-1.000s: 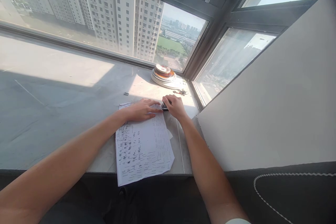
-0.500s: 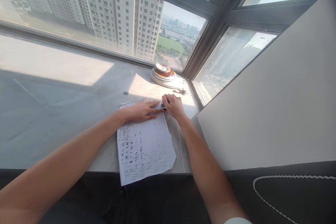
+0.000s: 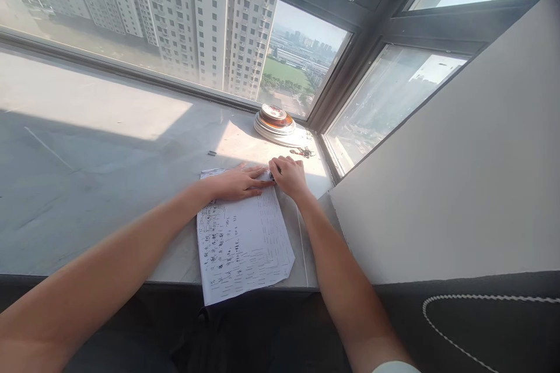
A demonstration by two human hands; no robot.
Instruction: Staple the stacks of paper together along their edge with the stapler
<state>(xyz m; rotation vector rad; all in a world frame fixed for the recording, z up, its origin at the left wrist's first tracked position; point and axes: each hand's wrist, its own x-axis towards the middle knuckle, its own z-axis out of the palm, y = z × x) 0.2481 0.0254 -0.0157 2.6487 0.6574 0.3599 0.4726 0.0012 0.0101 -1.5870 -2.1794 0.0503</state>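
Note:
A sheet of paper [image 3: 251, 239] with handwriting and rows of short dark dashes lies on the sill, its near edge hanging over the front. My left hand [image 3: 240, 182] lies flat across the far part of the paper, fingers stretched and spread toward the right. My right hand [image 3: 287, 176] is closed at the paper's far right corner, around a small dark thing [image 3: 272, 176] that looks like a small stapler. Most of it is hidden by my fingers. My left fingertips lie right beside it.
Beyond my hands, a round stack of reels or dishes [image 3: 275, 125] stands by the window corner, with a small dark tangle [image 3: 303, 152] close to it. Two short grey strips [image 3: 212, 153] lie on the sill [image 3: 109, 186]. A white wall [image 3: 446, 175] rises on the right; a beaded cord [image 3: 437, 297] hangs below.
Less of the dark thing shows under my right hand, whose fingers have shifted slightly over it. My left hand and the paper stay nearly in place; the view has shifted a little.

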